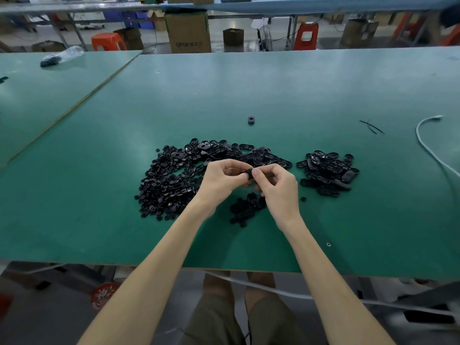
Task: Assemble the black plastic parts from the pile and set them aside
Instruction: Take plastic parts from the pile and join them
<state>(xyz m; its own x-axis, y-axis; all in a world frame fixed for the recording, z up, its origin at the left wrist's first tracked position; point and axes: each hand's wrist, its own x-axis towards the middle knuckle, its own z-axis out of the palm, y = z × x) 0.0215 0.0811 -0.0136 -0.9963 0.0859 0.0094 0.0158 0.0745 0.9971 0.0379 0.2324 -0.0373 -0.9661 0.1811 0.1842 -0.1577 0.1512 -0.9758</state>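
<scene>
- Beyond the green table, on the workshop floor, stand a cardboard box and a red stool.
- On the table, the big pile of black parts lies beneath the hands, and a smaller heap sits apart to its right.
- Both forearms reach in. The left hand and the right hand meet above the pile, fingers curled, together pinching one small black part.

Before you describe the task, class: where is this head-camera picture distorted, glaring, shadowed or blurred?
Head view: the wide lens bows the green table at its edges; a pale sheen on its left-centre; soft shadows beneath both forearms; the pile of black parts merges into a dark mass; the black part pinched between the left hand and right hand is barely legible.
</scene>
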